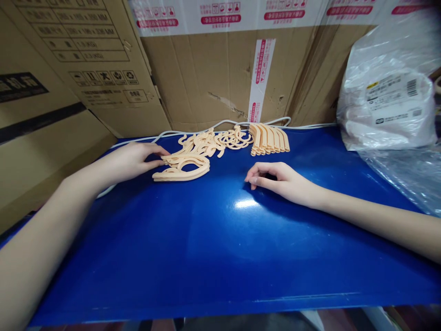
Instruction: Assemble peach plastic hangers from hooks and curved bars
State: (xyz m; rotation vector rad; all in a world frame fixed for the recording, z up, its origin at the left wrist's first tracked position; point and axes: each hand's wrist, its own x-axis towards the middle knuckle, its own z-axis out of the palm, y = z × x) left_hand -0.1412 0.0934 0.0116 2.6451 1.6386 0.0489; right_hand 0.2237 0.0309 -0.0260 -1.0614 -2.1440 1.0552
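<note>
On the blue table point(220, 239) lies a stack of peach plastic hanger-shaped pieces point(184, 166). My left hand point(132, 158) rests at the stack's left end, its fingertips pinching the edge of the top pieces. Behind the stack lies a loose tangle of peach hook pieces point(220, 140), and to its right a neat row of peach bars point(270, 138). My right hand point(279, 179) lies on the bare table right of the stack, fingers curled loosely, holding nothing and touching no piece.
Large cardboard boxes point(220, 78) wall off the back and left point(44, 115). A white cable point(206, 125) runs along the table's far edge. A clear plastic bag point(389, 105) with white contents sits at the right, more plastic sheet point(409, 177) spilling forward.
</note>
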